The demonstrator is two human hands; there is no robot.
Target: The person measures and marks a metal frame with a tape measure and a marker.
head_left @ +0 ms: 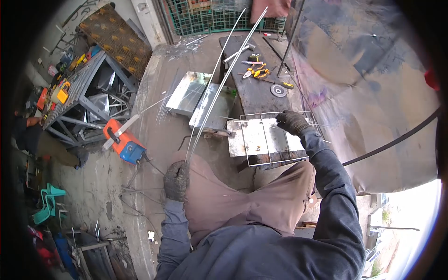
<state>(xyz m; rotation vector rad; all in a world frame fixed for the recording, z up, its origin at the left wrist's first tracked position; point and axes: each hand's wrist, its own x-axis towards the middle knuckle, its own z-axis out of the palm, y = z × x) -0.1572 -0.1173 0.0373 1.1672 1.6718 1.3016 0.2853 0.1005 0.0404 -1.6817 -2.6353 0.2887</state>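
Note:
My left hand (176, 181), in a dark work glove, is closed around the lower ends of several long thin metal rods (223, 77). The rods slant up and away over the workbench. My right hand (293, 122), gloved too, is curled closed above a wire frame (267, 135). A thin rod appears to pass through its fingers, sticking out on the right; the glove hides the grip itself. Under the frame lies a flat piece of sheet metal (247, 137) on the near end of the dark bench (254, 100).
Pliers (248, 73), a screwdriver (284, 84) and a grinding disc (278, 90) lie on the bench. Metal boxes (189, 91) stand left of it. An orange-blue machine (125, 142) with cables is on the floor. Another person (42, 135) is at far left. A tarp (368, 116) hangs right.

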